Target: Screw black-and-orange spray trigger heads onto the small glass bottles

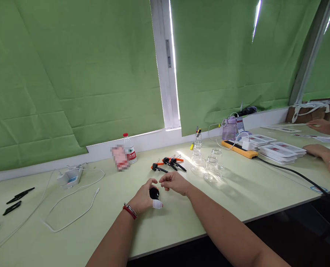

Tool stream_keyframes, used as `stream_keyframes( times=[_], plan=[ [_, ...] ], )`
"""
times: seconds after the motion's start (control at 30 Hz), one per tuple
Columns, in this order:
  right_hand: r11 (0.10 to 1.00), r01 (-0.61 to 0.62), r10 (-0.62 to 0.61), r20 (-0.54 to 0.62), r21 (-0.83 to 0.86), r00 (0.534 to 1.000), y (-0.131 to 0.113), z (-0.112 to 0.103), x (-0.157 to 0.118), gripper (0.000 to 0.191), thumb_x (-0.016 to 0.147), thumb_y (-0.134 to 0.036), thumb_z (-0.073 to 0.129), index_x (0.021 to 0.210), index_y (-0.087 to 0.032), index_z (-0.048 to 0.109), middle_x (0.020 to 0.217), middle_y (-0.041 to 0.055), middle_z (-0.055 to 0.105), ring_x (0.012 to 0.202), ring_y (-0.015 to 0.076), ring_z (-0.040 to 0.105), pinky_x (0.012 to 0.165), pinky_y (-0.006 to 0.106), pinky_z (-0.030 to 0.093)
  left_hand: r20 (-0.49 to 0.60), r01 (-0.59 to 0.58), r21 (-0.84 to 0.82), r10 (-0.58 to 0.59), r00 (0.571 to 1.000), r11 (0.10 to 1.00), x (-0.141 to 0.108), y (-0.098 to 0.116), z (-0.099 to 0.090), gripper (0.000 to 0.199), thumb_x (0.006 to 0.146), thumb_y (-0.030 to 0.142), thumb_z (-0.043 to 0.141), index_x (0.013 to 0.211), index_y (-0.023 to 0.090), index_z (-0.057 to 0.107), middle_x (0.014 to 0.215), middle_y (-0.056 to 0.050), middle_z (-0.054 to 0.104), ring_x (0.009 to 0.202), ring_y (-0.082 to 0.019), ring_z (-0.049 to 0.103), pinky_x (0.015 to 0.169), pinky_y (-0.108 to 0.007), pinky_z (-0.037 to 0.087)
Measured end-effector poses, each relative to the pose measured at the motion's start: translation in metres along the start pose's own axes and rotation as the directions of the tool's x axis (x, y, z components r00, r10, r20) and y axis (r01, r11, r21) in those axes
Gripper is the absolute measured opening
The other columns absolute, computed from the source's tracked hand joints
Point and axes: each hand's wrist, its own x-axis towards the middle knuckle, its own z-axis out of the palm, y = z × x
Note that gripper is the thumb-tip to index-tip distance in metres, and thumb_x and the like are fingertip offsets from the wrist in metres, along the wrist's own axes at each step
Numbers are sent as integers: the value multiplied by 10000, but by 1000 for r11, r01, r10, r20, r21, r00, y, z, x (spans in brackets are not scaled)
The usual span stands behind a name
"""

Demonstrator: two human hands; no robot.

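Left hand [144, 198] grips black pump head [154, 193], axis seemingly upright; right hand [174, 182] beside.

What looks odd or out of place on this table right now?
Little stands out. The left hand has a white wrap on its thumb and holds a small black part. A loose white cable sprawls across the table. Nothing looks spilled or broken.

Bright daylight glare through blind [98, 74] gaps; sharp centre, wide-angle bending at edges.
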Motion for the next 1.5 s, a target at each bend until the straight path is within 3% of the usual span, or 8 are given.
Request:
stream_keyframes(
  times=[0.1, 0.23, 0.37, 0.53, 0.63, 0.83, 1.5],
  plan=[
    [993, -4, -12, 135, 118, 991, -7, 2, -6, 215, 657, -251, 698, 839, -137, 718, 570, -7, 616, 541, 119, 556, 630, 296, 470, 18, 3, -32, -2, 1000, 999, -1, 0, -2, 694, 520, 261, 769, 1124, 205, 432, 945, -40, 621, 792, -181, 570, 696, -328, 469],
    [999, -30, 24, 220, 22, 975, -7, 8, -9, 194, 654, -204, 669, 831, -168, 739, 632, -1, 654, 590, 141, 611, 656, 294, 485, 53, 18, -74, -14, 998, 997, -2, 3, -4, 667, 508, 230, 759, 1089, 207, 432, 937, -35, 638, 773, -175, 564, 676, -313, 456],
    [993, 40, -14, 218, -115, 976, -8, 12, -10, 201, 675, -137, 591, 804, -191, 736, 687, -6, 662, 602, 137, 617, 651, 274, 487, 74, 18, -113, -10, 997, 993, -2, 7, -5, 633, 502, 208, 751, 1050, 205, 435, 938, -33, 640, 762, -164, 550, 681, -302, 442],
    [903, 279, -216, 216, -327, 952, -14, 13, -9, 151, 677, -115, 629, 734, -212, 731, 726, -1, 649, 700, 153, 587, 674, 262, 445, 70, 8, -97, -2, 998, 995, -3, 8, -6, 611, 504, 210, 745, 1036, 202, 445, 901, -13, 626, 736, -152, 537, 656, -278, 423],
    [857, 374, -301, 244, -355, 922, -16, 15, -8, 104, 687, -136, 671, 723, -215, 729, 751, 7, 639, 728, 157, 574, 687, 263, 435, 83, 3, -108, 6, 997, 994, -2, 8, -7, 597, 501, 198, 741, 1020, 202, 446, 879, 3, 616, 717, -140, 524, 639, -266, 410],
    [862, 399, -324, 266, -314, 908, -11, 18, -7, 107, 727, -161, 659, 745, -230, 739, 776, 13, 654, 742, 165, 593, 682, 267, 449, 78, 4, -118, 5, 997, 993, -2, 6, -7, 592, 494, 184, 737, 1010, 200, 447, 846, 19, 608, 705, -135, 517, 628, -259, 400],
    [739, 519, -428, 296, -430, 854, -6, 19, -4, 150, 696, -40, 700, 737, -180, 735, 770, 7, 696, 762, 134, 638, 697, 199, 491, 101, 31, -164, -15, 995, 986, -2, 10, -7, 577, 479, 147, 741, 968, 190, 439, 801, 39, 565, 659, -109, 445, 607, -247, 362]
  ],
)
